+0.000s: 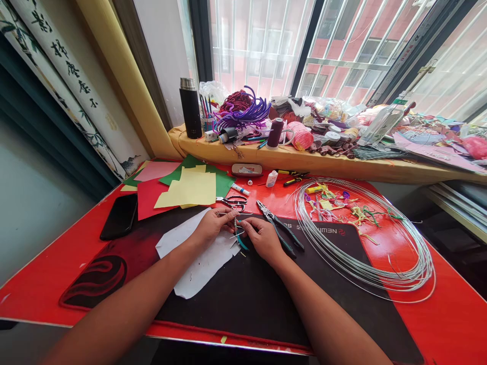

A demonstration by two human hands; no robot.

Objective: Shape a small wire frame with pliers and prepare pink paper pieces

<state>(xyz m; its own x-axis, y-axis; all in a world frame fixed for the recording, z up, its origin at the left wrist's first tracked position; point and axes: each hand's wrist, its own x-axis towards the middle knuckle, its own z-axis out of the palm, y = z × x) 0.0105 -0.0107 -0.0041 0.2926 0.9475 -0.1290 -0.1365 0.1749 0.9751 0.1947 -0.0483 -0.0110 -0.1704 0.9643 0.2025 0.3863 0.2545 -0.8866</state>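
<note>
My left hand (216,225) pinches the upper part of a small piece of thin wires (236,229) over the white paper (203,266). Close by on the right, my right hand (262,237) has thumb and forefinger closed on the same small piece. A teal curved part (242,243) shows beneath the fingers; what it belongs to is partly hidden. Just right of my right hand lie pliers (280,226) with dark handles, on the black mat (243,299). Small scissors (234,202) lie beyond my fingertips.
A large wire coil (422,253) lies at the right, around yarn scraps (357,210). Coloured paper sheets (194,187) and a black phone (119,217) are at the left. A small white bottle (271,178) stands behind. The sill holds a thermos (190,111) and yarn (243,109).
</note>
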